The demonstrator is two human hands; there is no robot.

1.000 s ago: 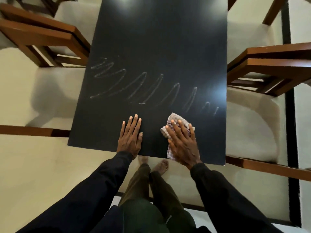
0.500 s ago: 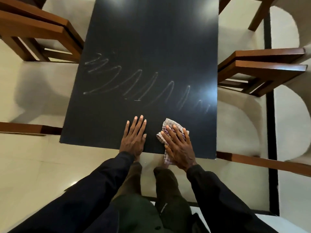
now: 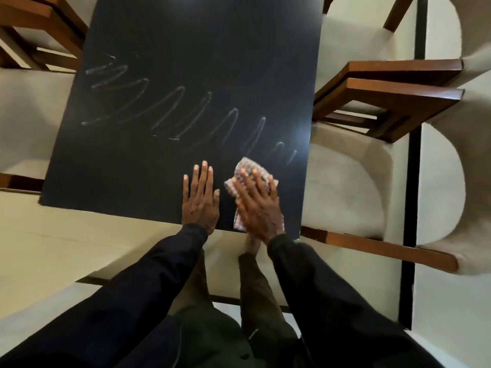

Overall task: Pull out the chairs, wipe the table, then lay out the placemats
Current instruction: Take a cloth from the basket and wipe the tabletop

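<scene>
Head view, wiping stage. Change over the last 1 s: small.

- Your right hand (image 3: 257, 208) stays flat with straight fingers, pressing the checked cloth (image 3: 248, 167) onto the table (image 3: 186, 49) at its near edge, towards the right corner. The cloth has barely shifted along that edge.
- Your left hand (image 3: 200, 200) lies open and flat on the bare top just beside it and holds nothing. Its fingers were spread 1 s ago and now lie closer together.
- The zigzag streaks (image 3: 172, 112) across the middle of the top are unchanged; none has been rubbed out.
- Most of the apparent shift comes from your head moving, not your hands.

Meaning for the task:
- The right-side chair (image 3: 385, 96) and left-side chair (image 3: 39, 22) show beside the table rather than under it, so step 1 looks done.
- Step 2 is under way. The streaks read as the cloth's trail, so the middle band has probably been covered. The far half shows no marks, so you cannot tell whether it was wiped.
- No placemats are in view, so step 3 has not begun.

Writing: no brand, label or legible text anywhere. The cloth carries only its check pattern.
</scene>
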